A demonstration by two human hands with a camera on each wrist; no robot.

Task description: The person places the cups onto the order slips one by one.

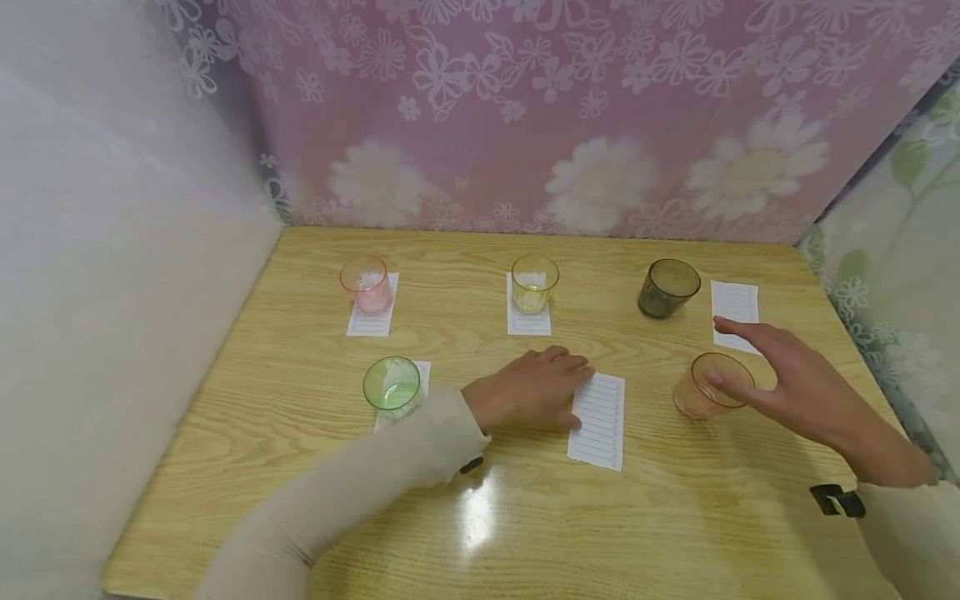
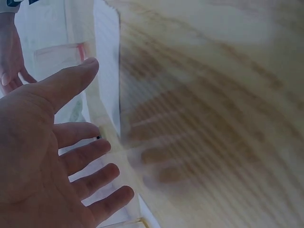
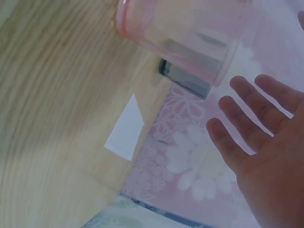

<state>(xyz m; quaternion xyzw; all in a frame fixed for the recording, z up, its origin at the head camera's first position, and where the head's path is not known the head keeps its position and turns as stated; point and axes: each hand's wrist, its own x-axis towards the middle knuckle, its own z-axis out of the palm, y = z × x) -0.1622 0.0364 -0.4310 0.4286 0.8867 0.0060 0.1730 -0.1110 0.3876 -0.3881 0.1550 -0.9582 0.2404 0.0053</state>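
Note:
In the head view my left hand (image 1: 534, 387) is stretched over the table, its fingers beside the left edge of a lined paper slip (image 1: 600, 425). The left wrist view shows this hand's fingers spread with nothing held; whether they touch the paper I cannot tell. My right hand (image 1: 813, 392) hovers at the right of an orange-pink glass (image 1: 697, 402), thumb over its rim in the head view. That glass stands upright on bare wood, right of the slip. In the right wrist view the right fingers (image 3: 232, 142) are straight and apart from the glass.
A pink glass (image 1: 372, 298), a yellow glass (image 1: 531, 296) and a green glass (image 1: 392, 392) stand on paper slips. At the back right a dark grey glass (image 1: 663, 296) stands on the wooden table (image 1: 480, 550), left of another slip (image 1: 735, 300). Curtains surround the table.

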